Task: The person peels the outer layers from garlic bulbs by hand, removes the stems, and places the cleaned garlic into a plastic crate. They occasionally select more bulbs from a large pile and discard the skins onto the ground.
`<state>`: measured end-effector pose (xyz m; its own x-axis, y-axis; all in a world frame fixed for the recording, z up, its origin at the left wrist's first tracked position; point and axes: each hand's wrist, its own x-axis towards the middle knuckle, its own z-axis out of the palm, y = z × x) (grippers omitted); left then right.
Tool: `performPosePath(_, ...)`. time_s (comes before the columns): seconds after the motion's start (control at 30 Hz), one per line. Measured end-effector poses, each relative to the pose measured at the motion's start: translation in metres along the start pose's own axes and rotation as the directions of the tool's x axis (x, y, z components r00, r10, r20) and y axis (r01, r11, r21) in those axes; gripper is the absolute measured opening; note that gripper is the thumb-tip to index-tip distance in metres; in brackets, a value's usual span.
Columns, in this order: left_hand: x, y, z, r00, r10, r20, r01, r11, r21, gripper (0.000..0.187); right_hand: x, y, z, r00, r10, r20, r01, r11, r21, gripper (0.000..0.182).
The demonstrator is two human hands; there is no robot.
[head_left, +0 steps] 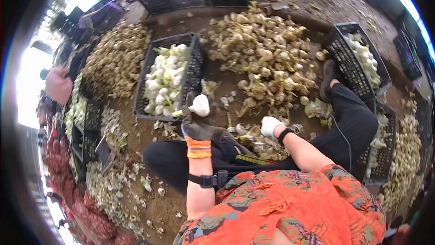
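A clean white garlic bulb (200, 106) with a short green stem rests in my left hand (197, 122), which wears a dark glove with an orange cuff. The gloved fingers curl around its sides, just in front of a black crate (195, 59) full of peeled white garlic. My right hand (271, 126), in a white glove, is low over loose skins and bulbs between my legs. Its fingers look curled, and what they hold, if anything, is hidden. Beyond it lies a big pile of untrimmed garlic (267, 50).
At the right stands another black crate (346, 59) of white garlic beside my foot. A second garlic pile (118, 59) lies at the left, with scattered skins (108, 190) below it. Red mesh sacks (93, 218) line the lower left. A person in pink is at the far left.
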<state>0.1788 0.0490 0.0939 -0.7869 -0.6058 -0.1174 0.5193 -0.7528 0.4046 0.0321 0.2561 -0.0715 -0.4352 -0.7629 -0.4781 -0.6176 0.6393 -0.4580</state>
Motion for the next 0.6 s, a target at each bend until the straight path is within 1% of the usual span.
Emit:
performPosePath(0.03,0.005,0.000,-0.011,0.999,-0.038,-0.032,0.037,0.999,-0.022,0.046,0.002,0.000,-0.005,0.989,0.086,-0.118,-0.082,0.996,0.039,0.024)
performPosePath(0.07,0.012,-0.001,-0.023,0.989,-0.062,-0.134,0.065,0.998,0.014,0.043,0.005,0.001,-0.012,0.939,0.201,-0.279,-0.154,0.971,0.180,0.027)
performPosePath(0.1,0.016,-0.004,-0.030,0.989,-0.102,-0.110,0.102,0.995,-0.004,0.038,0.011,0.005,-0.020,0.881,0.266,-0.391,-0.172,0.951,0.258,0.033)
performPosePath(0.13,0.025,-0.004,-0.046,0.975,-0.124,-0.184,0.128,0.992,0.012,0.035,0.021,0.008,-0.026,0.772,0.269,-0.575,-0.120,0.951,0.284,0.036)
performPosePath(0.17,0.034,-0.006,-0.059,0.956,-0.154,-0.252,0.166,0.986,0.027,0.031,0.032,0.005,-0.043,0.694,0.325,-0.642,-0.071,0.919,0.388,0.030)
performPosePath(0.2,0.029,-0.009,-0.046,0.936,-0.134,-0.325,0.161,0.985,0.057,0.029,0.034,-0.001,-0.058,0.748,0.220,-0.626,-0.040,0.957,0.289,0.027)
performPosePath(0.23,0.027,-0.018,-0.029,0.918,-0.141,-0.370,0.185,0.979,0.086,0.027,0.039,0.000,-0.081,0.778,0.144,-0.612,-0.030,0.981,0.192,0.024)
performPosePath(0.27,0.037,-0.026,-0.031,0.932,-0.210,-0.296,0.243,0.967,0.080,0.027,0.050,0.001,-0.087,0.815,0.164,-0.555,-0.027,0.969,0.246,0.019)
performPosePath(0.3,0.051,-0.036,-0.032,0.940,-0.261,-0.221,0.284,0.955,0.080,0.026,0.055,0.001,-0.092,0.863,0.187,-0.469,-0.071,0.965,0.254,0.025)
performPosePath(0.33,0.070,-0.051,-0.019,0.936,-0.274,-0.219,0.311,0.937,0.159,0.028,0.078,0.004,-0.075,0.785,0.246,-0.568,-0.071,0.947,0.313,0.032)
performPosePath(0.37,0.087,-0.063,-0.003,0.939,-0.258,-0.227,0.311,0.919,0.242,0.029,0.098,0.010,-0.072,0.846,0.223,-0.485,-0.098,0.958,0.270,0.037)
performPosePath(0.4,0.103,-0.084,0.025,0.951,-0.304,-0.061,0.307,0.897,0.318,0.033,0.099,0.009,-0.077,0.837,0.269,-0.476,-0.117,0.939,0.324,0.034)
performPosePath(0.43,0.136,-0.107,0.035,0.886,-0.453,-0.098,0.464,0.857,0.224,0.036,0.101,0.004,-0.079,0.838,0.300,-0.455,-0.126,0.919,0.374,0.032)
performPosePath(0.47,0.112,-0.127,0.121,0.932,-0.347,0.103,0.272,0.860,0.432,0.038,0.107,0.001,-0.072,0.827,0.320,-0.462,-0.152,0.919,0.364,0.031)
performPosePath(0.5,0.109,-0.136,0.166,0.856,-0.464,0.226,0.303,0.807,0.508,0.046,0.110,0.000,-0.071,0.814,0.339,-0.472,-0.177,0.918,0.355,0.029)
performPosePath(0.53,0.102,-0.143,0.194,0.867,-0.419,0.269,0.221,0.809,0.545,0.052,0.111,0.000,-0.071,0.827,0.326,-0.458,-0.185,0.927,0.325,0.031)
performPosePath(0.57,0.096,-0.149,0.211,0.872,-0.376,0.312,0.141,0.805,0.576,0.058,0.108,0.000,-0.078,0.884,0.309,-0.352,-0.213,0.934,0.285,0.036)
performPosePath(0.6,0.094,-0.151,0.212,0.890,-0.303,0.342,0.006,0.756,0.654,0.058,0.108,0.002,-0.078,0.888,0.313,-0.338,-0.212,0.929,0.303,0.037)
